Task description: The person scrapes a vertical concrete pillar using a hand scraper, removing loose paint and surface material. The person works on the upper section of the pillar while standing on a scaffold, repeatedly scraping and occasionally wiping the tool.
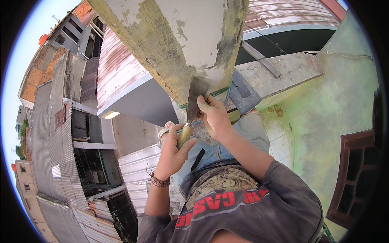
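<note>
While the blade of the scraper (192, 107) is pinched by the right hand (217, 118), thumb and fingers bent, its wooden handle is held in the loosely curled left hand (173, 156). Just beyond both hands, the peeling column (156, 46) is ended by a worn edge. Left of the left hand, open air is bordered by corrugated roofs (65, 158); well right of the right, room is bounded by a green wall (316, 109).
</note>
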`<act>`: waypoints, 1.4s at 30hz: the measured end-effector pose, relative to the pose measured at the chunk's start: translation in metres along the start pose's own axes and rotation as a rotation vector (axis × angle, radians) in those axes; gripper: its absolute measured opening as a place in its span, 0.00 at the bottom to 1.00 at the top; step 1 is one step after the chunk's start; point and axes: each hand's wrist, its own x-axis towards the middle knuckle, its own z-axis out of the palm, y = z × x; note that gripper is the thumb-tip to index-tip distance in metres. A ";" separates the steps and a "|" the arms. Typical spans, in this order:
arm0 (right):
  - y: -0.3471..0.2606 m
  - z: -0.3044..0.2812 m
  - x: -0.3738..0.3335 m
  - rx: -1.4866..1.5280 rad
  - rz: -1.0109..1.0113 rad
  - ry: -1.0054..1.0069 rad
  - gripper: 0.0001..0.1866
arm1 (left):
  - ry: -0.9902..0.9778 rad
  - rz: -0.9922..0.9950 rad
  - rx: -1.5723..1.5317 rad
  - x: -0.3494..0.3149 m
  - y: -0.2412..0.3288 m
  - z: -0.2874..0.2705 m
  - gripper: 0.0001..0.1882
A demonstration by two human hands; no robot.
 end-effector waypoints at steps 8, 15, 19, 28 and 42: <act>0.008 0.000 -0.006 -0.684 -0.512 0.284 0.26 | 0.496 0.312 0.230 0.000 -0.004 0.005 0.17; 0.010 0.029 -0.017 -1.300 -0.827 -0.061 0.44 | 0.523 0.405 0.288 0.002 0.009 0.002 0.18; 0.011 0.032 -0.020 -1.318 -0.837 -0.095 0.44 | 0.530 0.413 0.331 -0.004 0.010 0.001 0.18; 0.010 0.038 -0.023 -1.354 -0.801 -0.153 0.47 | 0.522 0.461 0.317 -0.004 0.025 -0.009 0.16; 0.000 0.032 -0.019 -1.328 -0.777 -0.037 0.49 | 0.465 0.310 0.257 0.010 0.026 0.007 0.16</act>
